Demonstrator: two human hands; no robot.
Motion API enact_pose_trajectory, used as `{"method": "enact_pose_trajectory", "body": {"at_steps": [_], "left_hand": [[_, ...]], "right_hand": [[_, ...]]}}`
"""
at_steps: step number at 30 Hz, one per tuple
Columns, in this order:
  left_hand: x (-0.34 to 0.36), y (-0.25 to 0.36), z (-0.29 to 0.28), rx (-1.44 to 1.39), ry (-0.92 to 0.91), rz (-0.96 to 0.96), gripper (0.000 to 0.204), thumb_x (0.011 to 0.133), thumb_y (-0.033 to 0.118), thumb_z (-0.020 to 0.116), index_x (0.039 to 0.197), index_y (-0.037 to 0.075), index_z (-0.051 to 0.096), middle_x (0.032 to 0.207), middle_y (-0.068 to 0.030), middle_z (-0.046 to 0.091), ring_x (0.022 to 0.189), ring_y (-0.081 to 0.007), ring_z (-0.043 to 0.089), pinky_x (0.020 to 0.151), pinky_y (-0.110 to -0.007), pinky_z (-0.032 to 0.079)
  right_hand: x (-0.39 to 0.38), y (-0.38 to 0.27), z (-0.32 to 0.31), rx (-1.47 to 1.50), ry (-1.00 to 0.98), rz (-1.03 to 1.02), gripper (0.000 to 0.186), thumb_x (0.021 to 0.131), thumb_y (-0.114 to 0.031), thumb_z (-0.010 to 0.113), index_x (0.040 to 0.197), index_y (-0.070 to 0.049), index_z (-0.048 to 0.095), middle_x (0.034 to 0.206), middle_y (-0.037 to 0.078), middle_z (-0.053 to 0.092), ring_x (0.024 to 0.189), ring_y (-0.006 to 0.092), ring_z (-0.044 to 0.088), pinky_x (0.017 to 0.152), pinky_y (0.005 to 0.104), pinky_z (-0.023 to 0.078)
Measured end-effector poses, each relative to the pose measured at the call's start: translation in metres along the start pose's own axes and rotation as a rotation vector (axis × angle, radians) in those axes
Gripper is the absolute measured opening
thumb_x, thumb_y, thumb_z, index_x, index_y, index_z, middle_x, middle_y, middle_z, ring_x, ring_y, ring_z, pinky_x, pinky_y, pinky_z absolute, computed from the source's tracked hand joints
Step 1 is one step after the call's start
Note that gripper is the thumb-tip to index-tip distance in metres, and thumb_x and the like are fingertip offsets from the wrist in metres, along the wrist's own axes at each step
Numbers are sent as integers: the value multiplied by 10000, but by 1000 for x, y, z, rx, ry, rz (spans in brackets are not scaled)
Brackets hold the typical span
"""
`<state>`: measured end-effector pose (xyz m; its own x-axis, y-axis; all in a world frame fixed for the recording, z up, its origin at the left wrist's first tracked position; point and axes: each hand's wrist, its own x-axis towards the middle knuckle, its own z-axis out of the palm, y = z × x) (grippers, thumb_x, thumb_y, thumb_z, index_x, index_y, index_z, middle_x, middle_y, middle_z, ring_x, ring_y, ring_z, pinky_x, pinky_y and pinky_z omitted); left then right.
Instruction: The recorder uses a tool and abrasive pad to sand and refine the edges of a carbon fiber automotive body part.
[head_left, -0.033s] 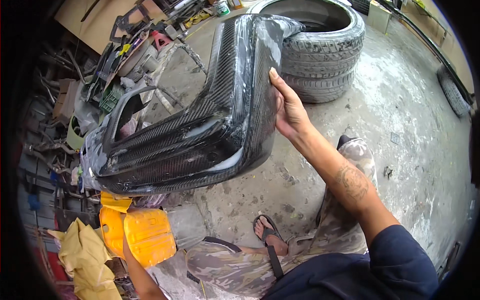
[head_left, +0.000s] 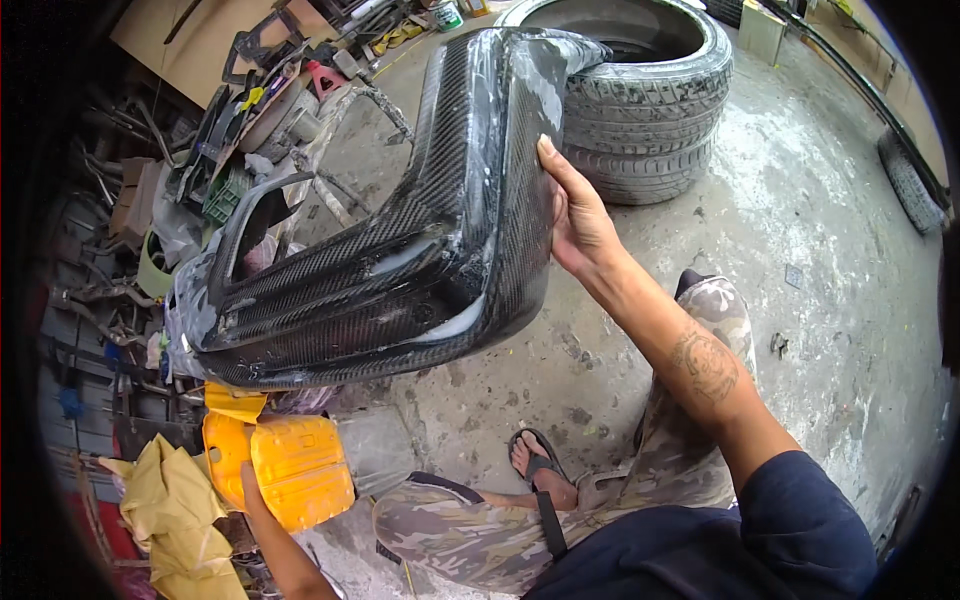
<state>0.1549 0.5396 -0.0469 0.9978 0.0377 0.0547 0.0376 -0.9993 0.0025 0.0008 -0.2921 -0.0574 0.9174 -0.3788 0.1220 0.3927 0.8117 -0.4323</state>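
On the concrete floor (head_left: pixel 800 200) of a cluttered workshop, a person sits with one sandalled foot (head_left: pixel 540 470) stretched forward and holds up a large black woven-pattern car body panel (head_left: pixel 400 260), glossy and streaked with pale residue. The right hand (head_left: pixel 575 215) lies flat against the panel's right edge, its fingers (head_left: pixel 550 165) straight and pressed along the rim with the thumb hidden behind it, so the hand props the panel more than it clamps it. The panel is raised clear of the floor, tilted, its long vented side running down to the left.

The left hand (head_left: pixel 250 485) shows only in part at the lower left, touching a yellow plastic jerry can (head_left: pixel 290 470) that sits just under the panel's lower left end; whether its fingers close around the can cannot be told. Beside the can lies a crumpled yellow cloth (head_left: pixel 170 510).

Behind the panel's upper end stand two stacked tyres (head_left: pixel 650 130), well apart from the hand. To the left, a heap of metal scrap and parts (head_left: pixel 230 130) lines the wall, with a sheet of cardboard (head_left: pixel 190 40) behind it.
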Motion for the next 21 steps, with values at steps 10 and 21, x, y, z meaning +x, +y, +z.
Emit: {"method": "enact_pose_trajectory", "body": {"at_steps": [10, 21], "left_hand": [[-120, 329, -126, -351, 292, 480, 195, 998, 108, 654, 1158, -1, 671, 1020, -88, 642, 934, -189, 603, 851, -343, 501], [-219, 468, -25, -362, 194, 443, 191, 912, 66, 719, 1063, -49, 698, 940, -186, 665, 809, -292, 645, 758, -371, 516]], "right_hand": [[-11, -4, 4, 54, 27, -60, 366, 966, -245, 764, 1221, -18, 631, 1159, 70, 720, 1054, 150, 684, 951, 315, 551], [-9, -1, 2, 70, 4, -45, 325, 967, -251, 765, 1199, -52, 656, 1162, 44, 722, 1086, 135, 665, 1003, 297, 495]]}}
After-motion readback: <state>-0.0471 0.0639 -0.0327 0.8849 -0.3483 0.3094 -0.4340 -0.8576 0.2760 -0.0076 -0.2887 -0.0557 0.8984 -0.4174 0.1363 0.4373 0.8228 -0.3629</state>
